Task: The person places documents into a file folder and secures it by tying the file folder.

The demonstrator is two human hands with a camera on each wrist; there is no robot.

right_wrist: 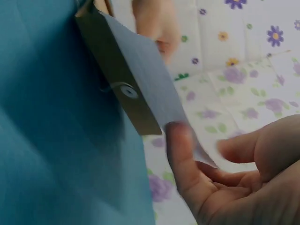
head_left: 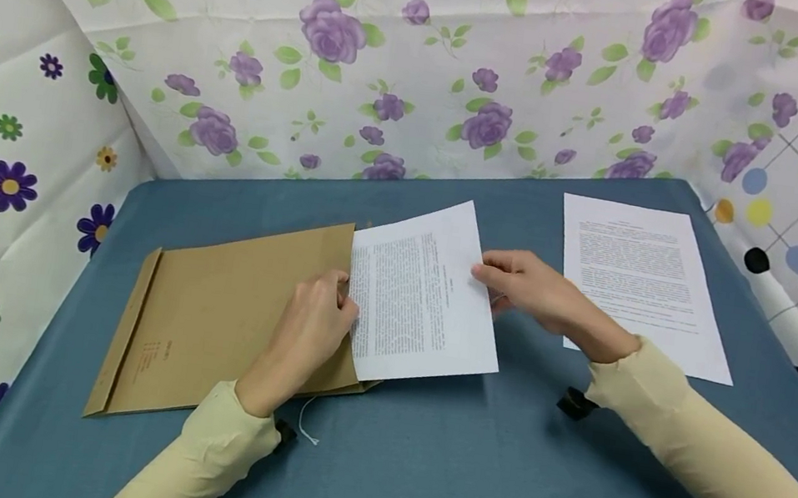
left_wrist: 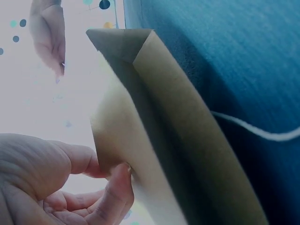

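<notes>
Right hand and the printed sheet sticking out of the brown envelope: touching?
Touching. In the head view the right hand pinches the far edge of the printed sheet; the right wrist view shows fingers on its corner.

Both arms wear long, close-fitting sleeves of pale cream-yellow knit fabric, the left sleeve (head_left: 205, 459) and the right sleeve (head_left: 711, 467), each ending in a snug cuff at the wrist. A small black strap-mounted device (head_left: 575, 403) sits under the right cuff, and another black device (head_left: 286, 433) sits beside the left cuff. Both hands are bare.
</notes>
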